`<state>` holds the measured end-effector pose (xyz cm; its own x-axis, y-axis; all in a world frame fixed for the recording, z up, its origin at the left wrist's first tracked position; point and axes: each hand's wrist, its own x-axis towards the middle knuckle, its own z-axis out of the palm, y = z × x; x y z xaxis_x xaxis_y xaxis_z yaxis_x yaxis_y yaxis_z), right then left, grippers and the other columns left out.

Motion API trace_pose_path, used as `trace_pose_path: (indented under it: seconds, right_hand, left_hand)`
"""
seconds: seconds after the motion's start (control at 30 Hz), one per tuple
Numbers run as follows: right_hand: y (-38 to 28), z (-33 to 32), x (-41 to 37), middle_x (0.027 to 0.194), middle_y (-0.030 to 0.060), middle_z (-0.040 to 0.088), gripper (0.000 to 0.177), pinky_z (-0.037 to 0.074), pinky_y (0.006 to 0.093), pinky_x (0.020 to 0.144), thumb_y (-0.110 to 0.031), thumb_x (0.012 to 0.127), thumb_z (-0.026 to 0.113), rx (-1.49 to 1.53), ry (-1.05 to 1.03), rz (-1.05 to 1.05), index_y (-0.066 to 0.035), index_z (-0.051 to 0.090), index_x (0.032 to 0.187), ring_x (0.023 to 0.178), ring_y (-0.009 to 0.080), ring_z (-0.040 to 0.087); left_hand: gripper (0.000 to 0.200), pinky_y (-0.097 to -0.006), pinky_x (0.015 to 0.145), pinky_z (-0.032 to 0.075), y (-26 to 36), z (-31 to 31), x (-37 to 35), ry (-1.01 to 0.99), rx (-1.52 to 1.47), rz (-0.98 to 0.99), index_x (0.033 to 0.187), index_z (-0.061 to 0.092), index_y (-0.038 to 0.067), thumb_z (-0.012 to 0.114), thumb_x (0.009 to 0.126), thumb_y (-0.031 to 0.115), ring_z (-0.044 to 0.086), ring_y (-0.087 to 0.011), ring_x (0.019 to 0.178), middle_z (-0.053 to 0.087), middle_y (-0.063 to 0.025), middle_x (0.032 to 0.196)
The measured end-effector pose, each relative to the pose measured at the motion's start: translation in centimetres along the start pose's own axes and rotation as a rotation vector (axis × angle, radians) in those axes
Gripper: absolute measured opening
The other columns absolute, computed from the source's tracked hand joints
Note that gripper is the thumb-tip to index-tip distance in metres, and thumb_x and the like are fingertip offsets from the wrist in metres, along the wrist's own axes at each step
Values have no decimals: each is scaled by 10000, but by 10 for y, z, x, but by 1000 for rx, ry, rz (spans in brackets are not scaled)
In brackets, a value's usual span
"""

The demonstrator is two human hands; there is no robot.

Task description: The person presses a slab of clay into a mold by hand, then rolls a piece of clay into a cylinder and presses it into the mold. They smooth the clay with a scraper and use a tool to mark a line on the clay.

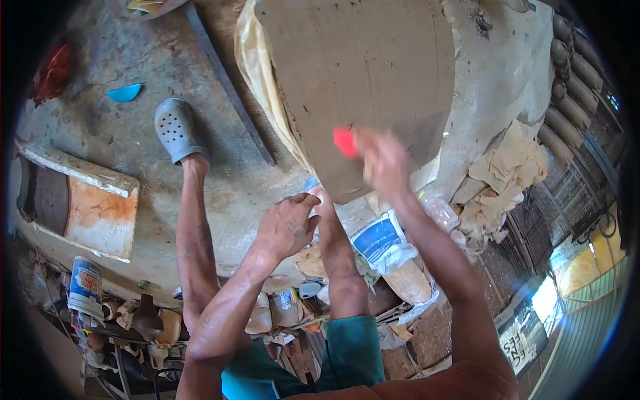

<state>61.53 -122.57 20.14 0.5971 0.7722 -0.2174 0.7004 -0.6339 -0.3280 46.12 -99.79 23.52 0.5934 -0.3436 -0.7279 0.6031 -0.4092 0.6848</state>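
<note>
A red scraper [345, 141] is pinched in my right hand [383, 163], which is blurred by motion low over the clay slab [360, 73]. The slab is grey-brown and broad, its surface smooth with a few dark nicks and faint lines. A pale plastic sheet [257, 57] shows along its left edge. My left hand [290, 223] rests with loosely bent fingers against my right shin, just below the slab's lower corner; the thumb stands apart and nothing shows in it.
On the floor, a dark flat bar [230, 87] lies left of the slab, beside my grey clog [177, 130]. Further left are a turquoise half-round piece [125, 93] and a white-rimmed mould [100, 247]. Clay cylinders [575, 87] and crumpled cloth [513, 160] lie right; a bucket [85, 287] stands lower left.
</note>
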Motion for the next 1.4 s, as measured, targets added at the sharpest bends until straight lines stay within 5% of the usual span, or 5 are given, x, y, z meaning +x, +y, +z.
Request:
trace_pose_path:
  seconds: [0.17, 0.83, 1.1, 1.17, 1.4]
  right_hand:
    - [52, 3, 201, 1022, 63, 728, 414, 561, 435, 873, 78, 781, 630, -41, 170, -163, -113, 789, 1112, 977, 280, 680]
    - [8, 33, -161, 1068, 101, 704, 384, 503, 470, 899, -81, 787, 706, -11, -355, -11, -26, 756, 1164, 1042, 311, 653]
    - [110, -22, 174, 1146, 126, 734, 408, 559, 506, 945, 39, 835, 622, -43, 357, -204, -115, 745, 1192, 1103, 334, 680]
    - [114, -32, 261, 1138, 158, 739, 410, 572, 456, 909, 60, 787, 570, -208, -59, 140, -86, 768, 1115, 1065, 364, 688]
    - [97, -24, 113, 1018, 123, 715, 403, 564, 444, 837, 68, 742, 625, -114, -188, -129, -85, 777, 1082, 1005, 322, 673]
  left_hand:
    - [321, -509, 947, 562, -7, 15, 4, -15, 21, 0, 1257, 678, 67, 698, 970, 211, 694, -410, 1077, 704, -168, 1269]
    - [365, -521, 926, 562, -5, 18, 9, 8, -36, 37, 1276, 649, 70, 716, 955, 232, 690, -426, 1065, 711, -194, 1231]
    - [398, -518, 937, 579, -4, 13, 13, 57, -45, 51, 1296, 651, 78, 722, 924, 199, 693, -416, 1101, 708, -183, 1257]
    - [385, -515, 930, 579, -11, 22, 13, 110, -31, 83, 1289, 656, 78, 723, 930, 199, 695, -418, 1088, 709, -189, 1257]
    - [361, -510, 969, 555, -1, 27, 21, 47, -73, -39, 1281, 659, 62, 725, 962, 216, 681, -425, 1131, 715, -182, 1264]
